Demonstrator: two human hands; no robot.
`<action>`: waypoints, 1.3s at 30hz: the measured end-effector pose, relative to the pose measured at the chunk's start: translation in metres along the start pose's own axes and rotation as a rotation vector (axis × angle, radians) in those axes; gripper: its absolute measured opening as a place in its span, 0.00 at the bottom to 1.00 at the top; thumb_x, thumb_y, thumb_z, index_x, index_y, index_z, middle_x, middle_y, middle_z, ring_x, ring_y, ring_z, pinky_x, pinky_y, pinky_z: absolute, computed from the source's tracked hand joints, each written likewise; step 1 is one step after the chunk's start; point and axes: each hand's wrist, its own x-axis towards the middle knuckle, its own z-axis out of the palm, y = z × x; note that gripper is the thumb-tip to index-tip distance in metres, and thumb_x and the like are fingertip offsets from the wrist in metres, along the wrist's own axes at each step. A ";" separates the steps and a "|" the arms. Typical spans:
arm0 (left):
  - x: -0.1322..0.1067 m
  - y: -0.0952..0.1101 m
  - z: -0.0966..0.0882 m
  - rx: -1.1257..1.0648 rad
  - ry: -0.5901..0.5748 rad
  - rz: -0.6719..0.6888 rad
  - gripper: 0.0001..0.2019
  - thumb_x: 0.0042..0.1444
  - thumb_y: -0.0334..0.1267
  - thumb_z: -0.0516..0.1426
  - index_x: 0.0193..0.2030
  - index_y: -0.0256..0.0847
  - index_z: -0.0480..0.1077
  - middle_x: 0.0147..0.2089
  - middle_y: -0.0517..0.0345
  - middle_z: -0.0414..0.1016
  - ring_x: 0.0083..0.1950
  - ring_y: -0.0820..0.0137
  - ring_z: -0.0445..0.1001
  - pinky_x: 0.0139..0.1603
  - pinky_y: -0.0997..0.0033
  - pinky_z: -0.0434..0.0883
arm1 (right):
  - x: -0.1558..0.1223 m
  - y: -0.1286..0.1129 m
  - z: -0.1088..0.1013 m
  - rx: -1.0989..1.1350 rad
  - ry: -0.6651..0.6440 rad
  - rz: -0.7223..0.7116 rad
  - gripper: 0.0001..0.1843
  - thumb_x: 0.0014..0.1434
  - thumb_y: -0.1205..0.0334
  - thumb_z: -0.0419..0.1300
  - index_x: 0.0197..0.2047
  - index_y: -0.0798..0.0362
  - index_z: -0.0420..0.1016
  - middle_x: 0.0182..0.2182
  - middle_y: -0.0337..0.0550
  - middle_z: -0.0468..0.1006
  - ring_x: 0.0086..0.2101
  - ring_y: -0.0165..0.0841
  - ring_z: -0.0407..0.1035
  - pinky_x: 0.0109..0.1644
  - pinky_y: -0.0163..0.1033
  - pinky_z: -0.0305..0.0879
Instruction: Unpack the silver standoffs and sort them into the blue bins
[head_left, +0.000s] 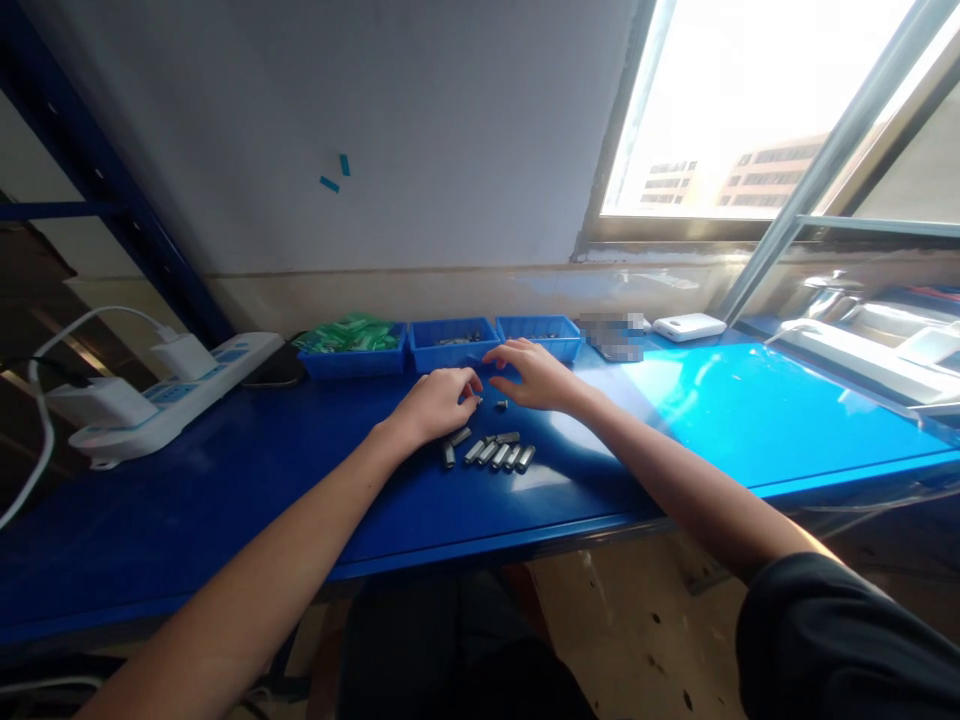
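Note:
My left hand [442, 402] rests low over the blue table, its thumb and fingers drawn together. A tiny bright bit shows at those fingertips, too small to name. Facing it, my right hand [538, 376] hovers with thumb and fingers apart and nothing visible between them. A small metal piece like a short screw [502, 405] lies just below the right thumb. Nearer to me are several hexagonal metal standoffs [500, 456], some side by side in a slanted row, others loose at the left and behind.
Behind the hands stand three blue bins: one with green plastic packets [352, 333], a middle bin [452, 356] and a right bin [538, 347] with small metal parts. A white power strip [214, 385] sits left. A white box-shaped device [688, 327] lies by the wall.

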 end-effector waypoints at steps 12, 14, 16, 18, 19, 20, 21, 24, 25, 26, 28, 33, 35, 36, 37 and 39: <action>-0.003 -0.006 -0.014 -0.053 0.084 -0.011 0.12 0.54 0.31 0.48 0.40 0.42 0.71 0.37 0.57 0.78 0.38 0.68 0.76 0.38 0.72 0.68 | 0.006 -0.013 0.015 -0.012 0.059 -0.150 0.04 0.59 0.68 0.59 0.35 0.55 0.76 0.32 0.45 0.75 0.36 0.35 0.68 0.42 0.38 0.63; -0.005 -0.001 -0.015 -0.028 -0.010 0.020 0.12 0.54 0.34 0.49 0.40 0.43 0.72 0.36 0.58 0.78 0.38 0.68 0.75 0.38 0.72 0.68 | 0.006 -0.008 -0.008 -0.006 0.372 -0.160 0.05 0.61 0.66 0.57 0.37 0.54 0.75 0.34 0.45 0.75 0.38 0.35 0.67 0.44 0.40 0.64; -0.008 0.007 -0.015 -0.014 -0.110 0.048 0.10 0.55 0.40 0.52 0.40 0.43 0.73 0.38 0.58 0.78 0.39 0.67 0.75 0.39 0.72 0.67 | 0.006 0.002 -0.033 -0.028 0.668 -0.113 0.08 0.64 0.62 0.53 0.41 0.52 0.73 0.38 0.46 0.74 0.41 0.37 0.67 0.47 0.43 0.64; -0.009 0.015 -0.017 -0.008 -0.187 0.086 0.14 0.54 0.49 0.55 0.40 0.44 0.74 0.41 0.57 0.78 0.42 0.65 0.75 0.41 0.71 0.67 | 0.007 0.016 -0.049 -0.090 0.825 0.006 0.11 0.66 0.61 0.50 0.45 0.51 0.72 0.40 0.48 0.74 0.43 0.39 0.66 0.48 0.47 0.63; -0.010 0.017 -0.017 0.001 -0.206 0.098 0.16 0.52 0.52 0.56 0.40 0.44 0.74 0.43 0.57 0.78 0.44 0.64 0.74 0.41 0.71 0.67 | 0.007 0.024 -0.052 -0.128 0.813 0.070 0.12 0.66 0.61 0.49 0.46 0.52 0.71 0.40 0.48 0.74 0.44 0.40 0.66 0.49 0.48 0.62; -0.009 0.019 -0.018 0.016 -0.214 0.100 0.17 0.52 0.53 0.57 0.40 0.44 0.74 0.43 0.57 0.77 0.45 0.64 0.74 0.41 0.71 0.67 | 0.007 0.032 -0.051 -0.172 0.749 0.129 0.12 0.65 0.61 0.50 0.47 0.53 0.71 0.40 0.50 0.74 0.45 0.42 0.66 0.50 0.49 0.62; -0.009 0.019 -0.019 0.037 -0.212 0.091 0.16 0.53 0.52 0.56 0.40 0.44 0.74 0.43 0.57 0.77 0.44 0.64 0.74 0.41 0.71 0.67 | 0.006 0.038 -0.047 -0.215 0.653 0.184 0.12 0.63 0.61 0.52 0.47 0.54 0.72 0.41 0.51 0.75 0.46 0.44 0.65 0.50 0.51 0.61; -0.008 0.014 -0.019 0.103 -0.174 0.038 0.12 0.58 0.44 0.51 0.39 0.44 0.74 0.42 0.56 0.78 0.43 0.65 0.75 0.41 0.70 0.66 | 0.003 0.046 -0.026 -0.265 0.401 0.281 0.12 0.60 0.58 0.57 0.44 0.55 0.74 0.42 0.53 0.77 0.48 0.48 0.65 0.51 0.51 0.60; -0.008 0.012 -0.020 0.117 -0.162 0.029 0.13 0.59 0.43 0.50 0.39 0.44 0.74 0.42 0.56 0.78 0.43 0.65 0.75 0.42 0.70 0.66 | 0.002 0.043 -0.020 -0.239 0.355 0.284 0.12 0.60 0.57 0.57 0.44 0.55 0.74 0.41 0.52 0.78 0.47 0.47 0.66 0.50 0.50 0.60; -0.008 0.010 -0.020 0.121 -0.159 0.031 0.14 0.60 0.43 0.49 0.40 0.44 0.75 0.42 0.56 0.78 0.44 0.65 0.75 0.43 0.70 0.66 | 0.002 0.037 -0.015 -0.196 0.318 0.271 0.13 0.60 0.57 0.57 0.44 0.54 0.75 0.40 0.50 0.78 0.45 0.45 0.67 0.49 0.48 0.60; -0.008 0.007 -0.021 0.101 -0.180 0.069 0.14 0.59 0.46 0.51 0.41 0.45 0.75 0.43 0.56 0.78 0.45 0.64 0.74 0.44 0.70 0.66 | 0.000 0.020 -0.010 -0.109 0.223 0.220 0.13 0.61 0.56 0.56 0.44 0.53 0.75 0.37 0.45 0.79 0.42 0.41 0.69 0.48 0.44 0.60; -0.010 0.008 -0.021 0.091 -0.207 0.150 0.14 0.57 0.46 0.52 0.42 0.47 0.76 0.44 0.57 0.77 0.47 0.63 0.74 0.46 0.69 0.65 | -0.003 -0.016 -0.015 -0.088 -0.221 0.061 0.10 0.56 0.55 0.62 0.39 0.50 0.77 0.34 0.41 0.78 0.42 0.40 0.70 0.46 0.42 0.57; -0.009 0.008 -0.019 0.111 -0.179 0.114 0.14 0.58 0.45 0.50 0.41 0.46 0.75 0.43 0.56 0.78 0.46 0.64 0.74 0.45 0.69 0.65 | -0.004 -0.018 -0.016 -0.084 -0.368 0.025 0.10 0.54 0.57 0.65 0.39 0.51 0.77 0.35 0.42 0.77 0.39 0.37 0.70 0.42 0.39 0.57; -0.009 0.007 -0.018 0.117 -0.166 0.094 0.14 0.59 0.44 0.50 0.40 0.46 0.75 0.43 0.56 0.78 0.46 0.64 0.74 0.45 0.69 0.65 | -0.005 -0.017 -0.016 -0.073 -0.411 0.021 0.09 0.54 0.59 0.65 0.39 0.51 0.77 0.34 0.41 0.77 0.36 0.35 0.70 0.40 0.37 0.58; -0.009 0.006 -0.018 0.120 -0.157 0.075 0.13 0.59 0.44 0.49 0.40 0.45 0.75 0.42 0.57 0.78 0.45 0.64 0.74 0.44 0.69 0.65 | -0.005 -0.015 -0.015 -0.058 -0.433 0.024 0.08 0.54 0.62 0.64 0.39 0.51 0.76 0.33 0.41 0.77 0.34 0.33 0.69 0.37 0.35 0.57; -0.009 0.004 -0.018 0.119 -0.148 0.050 0.13 0.59 0.43 0.49 0.39 0.45 0.74 0.41 0.57 0.78 0.44 0.64 0.75 0.42 0.70 0.65 | -0.005 -0.010 -0.012 -0.028 -0.445 0.041 0.06 0.55 0.66 0.62 0.38 0.52 0.76 0.28 0.38 0.75 0.29 0.30 0.67 0.32 0.33 0.56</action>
